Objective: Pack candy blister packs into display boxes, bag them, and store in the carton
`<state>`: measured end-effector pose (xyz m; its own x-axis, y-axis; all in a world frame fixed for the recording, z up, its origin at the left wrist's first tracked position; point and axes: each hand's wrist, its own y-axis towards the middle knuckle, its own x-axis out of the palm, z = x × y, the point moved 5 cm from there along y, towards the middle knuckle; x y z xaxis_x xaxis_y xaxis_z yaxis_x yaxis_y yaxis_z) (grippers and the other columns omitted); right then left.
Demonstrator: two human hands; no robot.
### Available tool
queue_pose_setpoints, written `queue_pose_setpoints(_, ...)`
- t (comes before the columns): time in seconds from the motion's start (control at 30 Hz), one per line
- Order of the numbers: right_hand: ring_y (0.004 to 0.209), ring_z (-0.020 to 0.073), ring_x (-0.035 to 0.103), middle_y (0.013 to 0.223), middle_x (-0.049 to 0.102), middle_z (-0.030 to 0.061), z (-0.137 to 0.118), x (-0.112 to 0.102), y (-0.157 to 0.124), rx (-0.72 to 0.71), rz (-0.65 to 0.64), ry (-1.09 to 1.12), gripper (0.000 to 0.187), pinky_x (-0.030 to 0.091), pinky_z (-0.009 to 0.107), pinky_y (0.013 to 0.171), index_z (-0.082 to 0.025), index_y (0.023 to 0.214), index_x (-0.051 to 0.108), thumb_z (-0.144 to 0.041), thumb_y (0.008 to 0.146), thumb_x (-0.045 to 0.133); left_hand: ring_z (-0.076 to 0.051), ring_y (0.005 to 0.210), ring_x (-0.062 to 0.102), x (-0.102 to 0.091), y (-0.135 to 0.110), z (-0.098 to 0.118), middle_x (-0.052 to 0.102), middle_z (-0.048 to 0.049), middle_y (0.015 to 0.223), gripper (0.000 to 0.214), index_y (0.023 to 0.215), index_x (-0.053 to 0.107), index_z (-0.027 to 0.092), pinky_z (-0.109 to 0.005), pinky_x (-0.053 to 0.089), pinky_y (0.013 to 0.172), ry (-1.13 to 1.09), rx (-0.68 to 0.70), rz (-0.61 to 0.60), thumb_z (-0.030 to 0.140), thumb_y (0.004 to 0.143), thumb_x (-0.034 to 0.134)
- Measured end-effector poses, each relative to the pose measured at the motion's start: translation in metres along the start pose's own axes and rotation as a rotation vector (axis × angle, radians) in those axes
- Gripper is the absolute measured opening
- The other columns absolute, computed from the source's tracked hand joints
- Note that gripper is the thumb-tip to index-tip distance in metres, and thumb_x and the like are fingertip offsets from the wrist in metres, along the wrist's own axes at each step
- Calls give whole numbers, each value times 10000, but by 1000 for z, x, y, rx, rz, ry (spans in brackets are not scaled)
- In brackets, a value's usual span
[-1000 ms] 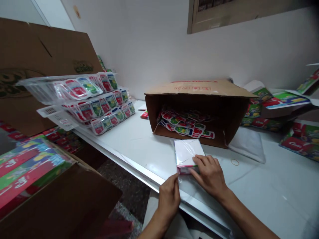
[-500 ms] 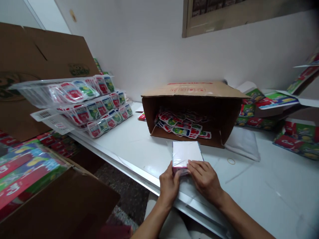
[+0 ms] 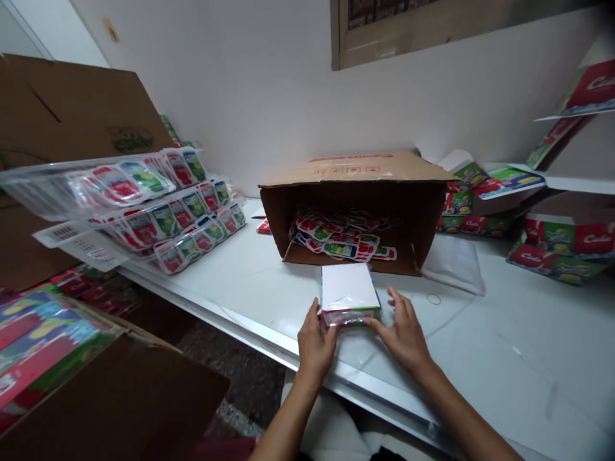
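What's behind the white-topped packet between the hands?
Behind the packet sits an open cardboard box with loose printed labels inside. The packet itself hides the tabletop directly behind it.

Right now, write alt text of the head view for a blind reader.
A left hand and right hand flank a white-topped packet on a white table. Behind it, an open cardboard box holds colorful flat pieces; clear packs stand stacked at left.

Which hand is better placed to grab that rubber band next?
Probably the right hand: the rubber band lies on its side of the packet, while the left hand is at the opposite side.
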<state>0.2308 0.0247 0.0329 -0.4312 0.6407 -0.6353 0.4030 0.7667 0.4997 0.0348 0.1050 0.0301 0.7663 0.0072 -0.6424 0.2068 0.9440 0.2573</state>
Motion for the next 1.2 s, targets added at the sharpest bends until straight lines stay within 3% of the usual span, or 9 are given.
queue_pose_setpoints(0.07, 889, 239, 656, 1071, 672, 111, 13, 8, -3, 115, -182, 28, 443, 513, 353, 782, -167, 1182, 573, -465, 855, 580, -315, 1220, 554, 1, 3, 2, 528, -195, 1376, 890, 1442, 341, 118, -395, 475, 971, 54, -31, 2, 472, 719, 720)
queue_pose_setpoints(0.17, 774, 199, 662, 919, 701, 61, 14, 11, -1, 96, -323, 22, 259, 497, 291, 710, -182, 990, 640, -386, 892, 515, -302, 1096, 637, 4, 7, 8, 640, -147, 1244, 944, 1470, 286, 173, -374, 501, 894, 78, -93, -38, 503, 706, 730)
queue_pose_setpoints(0.3, 826, 201, 660, 904, 702, 56, 8, 1, 6, 44, -334, -18, 224, 468, 287, 723, -193, 933, 646, -265, 907, 436, -264, 862, 703, 4, 10, 16, 740, -70, 952, 762, 1434, 361, 202, -334, 507, 785, 79, -88, -24, 477, 788, 660)
queue_pose_setpoints(0.53, 670, 187, 661, 758, 706, 11, 5, -21, -10, 131, -356, -118, 220, 412, 271, 605, -225, 906, 631, -261, 899, 414, -265, 896, 700, 1, 13, 16, 733, -93, 989, 644, 1365, 406, 185, -314, 495, 761, 106, -51, -10, 507, 840, 593)
queue_pose_setpoints(0.63, 574, 173, 634, 616, 668, -28, 9, -18, -13, 242, -423, -96, 207, 385, 258, 551, -233, 927, 626, -281, 889, 428, -260, 882, 701, 4, 13, 16, 737, -77, 970, 604, 1355, 407, 196, -302, 484, 747, 137, -15, -95, 427, 838, 618)
queue_pose_setpoints(0.77, 626, 193, 656, 679, 697, -6, 10, -9, -6, 283, -404, -136, 231, 377, 261, 540, -210, 1001, 599, -370, 890, 474, -281, 883, 695, 4, 14, 17, 740, -84, 933, 445, 1246, 522, 197, -311, 466, 729, 228, -8, -157, 401, 856, 591)
queue_pose_setpoints(0.9, 658, 201, 664, 710, 707, 0, 12, -15, -10, 217, -438, -183, 232, 372, 270, 544, -216, 1044, 598, -200, 853, 468, -272, 863, 680, -9, 12, 10, 731, -82, 911, 383, 1163, 589, 199, -312, 444, 738, 156, -120, -157, 394, 834, 615)
queue_pose_setpoints(1.07, 844, 246, 658, 963, 697, 68, -10, -53, -20, -24, -263, -272, 253, 449, 318, 593, -218, 1052, 606, -384, 898, 493, -176, 634, 637, -25, -8, -19, 684, -24, 710, 292, 995, 642, 167, -255, 437, 621, -196, -359, -171, 333, 758, 677)
queue_pose_setpoints(1.2, 765, 173, 650, 929, 686, 28, -56, -29, -23, -155, -465, 59, 204, 497, 296, 687, -233, 967, 622, -342, 941, 451, -110, 421, 530, -24, -26, -32, 622, -13, 519, 300, 685, 612, 140, -210, 390, 455, -423, -498, -245, 426, 774, 631)
